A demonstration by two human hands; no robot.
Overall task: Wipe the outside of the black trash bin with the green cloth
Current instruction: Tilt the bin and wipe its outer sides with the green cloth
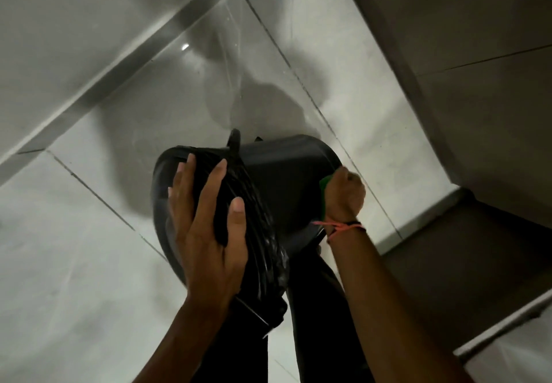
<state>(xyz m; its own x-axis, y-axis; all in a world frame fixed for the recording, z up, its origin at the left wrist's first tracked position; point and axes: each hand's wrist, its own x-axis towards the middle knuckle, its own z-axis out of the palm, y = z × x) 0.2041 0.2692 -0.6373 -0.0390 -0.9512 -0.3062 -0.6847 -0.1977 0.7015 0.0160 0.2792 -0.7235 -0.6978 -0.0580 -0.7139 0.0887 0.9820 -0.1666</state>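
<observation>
Floor: pale glossy floor tiles with dark grout lines lie under and around the black trash bin; a grey wall rises beyond the bin on its right side.

Bin: tipped over, held off the tiles, its long axis running from the mouth at the left to the closed base at the right. The smooth outer wall faces the camera.

Liner: a crinkled black bag liner is folded over the bin's rim, with a knotted tail poking up above the rim.

Left hand: the left hand lies flat across the bin's mouth, fingers spread wide and pressing the liner against the rim. It steadies the bin and grips nothing else.

Right hand: the right hand is curled tight into a fist on the green cloth, at the bin's base end. A thin red thread circles that wrist.

Cloth: only 1 small green edge shows, pressed to the bin's wall just left of the knuckles; the rest is hidden in the fist.

Key relation: the uncleaned-looking wall stretches from the cloth toward the rim, along the bin's long axis. The right hand is the nearer 1 to it, so the next stroke probably runs leftward from the base while the left hand braces.
</observation>
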